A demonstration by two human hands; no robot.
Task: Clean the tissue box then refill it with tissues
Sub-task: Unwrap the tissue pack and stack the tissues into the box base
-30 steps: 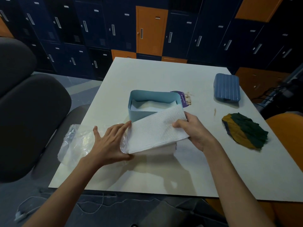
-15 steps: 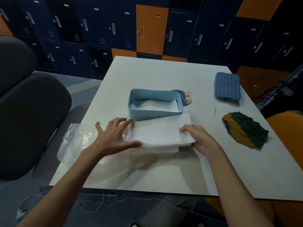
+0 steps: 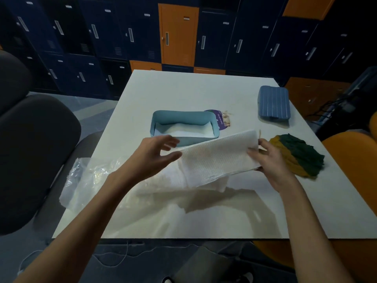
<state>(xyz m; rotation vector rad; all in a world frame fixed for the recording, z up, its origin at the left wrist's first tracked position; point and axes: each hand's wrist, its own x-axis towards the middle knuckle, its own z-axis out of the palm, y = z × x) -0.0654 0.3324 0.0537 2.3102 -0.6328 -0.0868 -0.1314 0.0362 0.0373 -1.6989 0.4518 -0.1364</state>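
Behind the raised tissues [image 3: 216, 160], the tissue box [image 3: 183, 116] front is hidden (partly).

Locker room, blue and orange lockers [image 3: 179, 35], white table [image 3: 183, 88]

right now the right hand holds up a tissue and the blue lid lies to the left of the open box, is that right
No: the head view shows the blue lid lying to the right of the open box, not the left. The right hand does hold up a tissue.
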